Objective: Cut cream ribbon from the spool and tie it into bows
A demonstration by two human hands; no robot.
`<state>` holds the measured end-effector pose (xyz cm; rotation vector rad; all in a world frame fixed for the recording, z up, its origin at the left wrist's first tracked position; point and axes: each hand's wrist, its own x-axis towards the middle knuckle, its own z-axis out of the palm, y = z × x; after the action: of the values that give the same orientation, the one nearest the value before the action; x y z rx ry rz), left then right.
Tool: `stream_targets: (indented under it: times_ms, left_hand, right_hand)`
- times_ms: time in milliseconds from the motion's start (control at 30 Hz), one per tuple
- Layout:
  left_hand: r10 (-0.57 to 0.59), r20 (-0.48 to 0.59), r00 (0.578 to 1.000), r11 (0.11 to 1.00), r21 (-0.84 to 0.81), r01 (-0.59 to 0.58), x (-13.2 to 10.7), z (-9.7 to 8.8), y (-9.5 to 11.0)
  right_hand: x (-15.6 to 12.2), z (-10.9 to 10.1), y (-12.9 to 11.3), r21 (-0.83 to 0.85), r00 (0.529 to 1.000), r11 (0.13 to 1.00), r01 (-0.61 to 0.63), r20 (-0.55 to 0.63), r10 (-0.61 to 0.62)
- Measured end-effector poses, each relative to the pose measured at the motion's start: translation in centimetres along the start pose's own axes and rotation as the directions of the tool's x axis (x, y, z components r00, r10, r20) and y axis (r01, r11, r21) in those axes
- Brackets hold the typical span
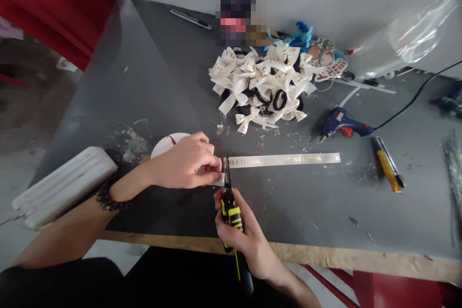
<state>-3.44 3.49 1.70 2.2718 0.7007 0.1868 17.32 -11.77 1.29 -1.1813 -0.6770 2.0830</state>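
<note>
My left hand (191, 161) pinches a white ribbon close to its fingertips. Gold lettering runs along the ribbon (288, 160), which lies stretched out to the right on the dark grey table. My right hand (243, 236) grips black and yellow-green scissors (233, 216), their blades pointing away from me and crossing the ribbon just right of my left fingers. Whether the blades are parted cannot be made out. A white round spool (169, 142) with a red mark sits partly hidden behind my left hand.
A heap of white ribbon bows (263, 82) with black bands lies at the back. To the right are a blue glue gun (344, 123) with its cord and a yellow utility knife (389, 168). Another cutter (191, 19) lies far back; a white device (68, 185) rests left.
</note>
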Motion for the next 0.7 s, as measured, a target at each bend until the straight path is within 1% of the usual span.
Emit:
stream_targets:
  times_ms: [100, 167, 233, 267, 300, 333, 367, 400, 433, 467, 500, 533, 567, 600, 633, 667, 700]
  left_hand:
    - [-0.010, 0.009, 1.000, 0.993, 0.114, 0.009, -0.1, 0.2, 0.0]
    - [-0.008, -0.043, 0.999, 0.970, 0.240, 0.019, -0.3, 0.4, -0.5]
    - [0.018, -0.144, 0.989, 0.920, 0.390, 0.040, -0.5, 0.2, -1.5]
    - [0.033, -0.190, 0.981, 0.887, 0.459, 0.059, -0.7, 0.0, -2.2]
    - [0.040, -0.220, 0.975, 0.849, 0.521, 0.083, -0.8, -0.3, -2.9]
    - [0.045, -0.260, 0.965, 0.809, 0.575, 0.118, -1.0, -0.6, -3.5]
    - [0.047, -0.299, 0.953, 0.776, 0.611, 0.154, -1.1, -1.0, -4.1]
    - [0.054, -0.338, 0.940, 0.747, 0.638, 0.187, -1.1, -1.3, -4.5]
    - [0.068, -0.370, 0.927, 0.719, 0.662, 0.211, -1.1, -1.5, -4.7]
    - [0.088, -0.398, 0.913, 0.695, 0.681, 0.230, -1.0, -1.6, -4.6]
    - [0.111, -0.423, 0.899, 0.674, 0.697, 0.245, -0.8, -1.6, -4.3]
    - [0.140, -0.444, 0.885, 0.656, 0.711, 0.253, -0.5, -1.3, -3.8]
    - [0.166, -0.457, 0.874, 0.647, 0.719, 0.254, -0.2, -0.9, -3.1]
    - [0.189, -0.472, 0.861, 0.648, 0.719, 0.252, 0.2, -0.3, -2.2]
    - [0.225, -0.469, 0.854, 0.659, 0.719, 0.221, 0.7, 0.5, -1.3]
    - [0.261, -0.426, 0.866, 0.677, 0.721, 0.151, 1.2, 1.5, -0.4]
    - [0.269, -0.383, 0.884, 0.706, 0.702, 0.089, 1.6, 2.5, 0.5]
  right_hand:
    - [-0.5, -0.5, -0.4, 0.028, 0.997, 0.999, 0.016, 0.076, -0.018]
    - [-1.4, -1.2, -1.0, 0.013, 0.995, 1.000, 0.022, 0.096, -0.023]
    - [-2.7, -2.4, -1.9, -0.079, 0.997, 0.995, 0.054, 0.056, -0.050]
    - [-3.5, -3.2, -2.4, -0.155, 0.997, 0.985, 0.077, 0.015, -0.076]
    - [-4.3, -4.1, -2.9, -0.251, 0.992, 0.963, 0.101, -0.044, -0.116]
    - [-5.2, -5.1, -3.3, -0.372, 0.983, 0.922, 0.111, -0.095, -0.157]
    - [-6.0, -6.1, -3.8, -0.521, 0.962, 0.847, 0.107, -0.161, -0.220]
    - [-6.8, -7.3, -4.1, -0.691, 0.923, 0.717, 0.090, -0.212, -0.320]
    - [-7.5, -8.4, -4.4, -0.844, 0.866, 0.536, 0.032, -0.244, -0.436]
    - [-8.0, -9.7, -4.7, -0.933, 0.787, 0.351, -0.083, -0.277, -0.551]
    - [-8.5, -11.0, -5.0, -0.952, 0.722, 0.219, -0.215, -0.306, -0.621]
    - [-8.9, -12.4, -5.2, -0.949, 0.670, 0.110, -0.294, -0.287, -0.685]
    - [-9.2, -13.8, -5.5, -0.941, 0.658, 0.024, -0.338, -0.254, -0.709]
    - [-9.5, -15.4, -5.7, -0.937, 0.689, -0.050, -0.347, -0.219, -0.691]
    - [-9.7, -16.9, -6.0, -0.935, 0.732, -0.117, -0.335, -0.181, -0.657]
    - [-9.9, -18.4, -6.2, -0.941, 0.776, -0.175, -0.289, -0.124, -0.619]
    - [-10.1, -19.8, -6.4, -0.949, 0.814, -0.220, -0.226, -0.060, -0.577]
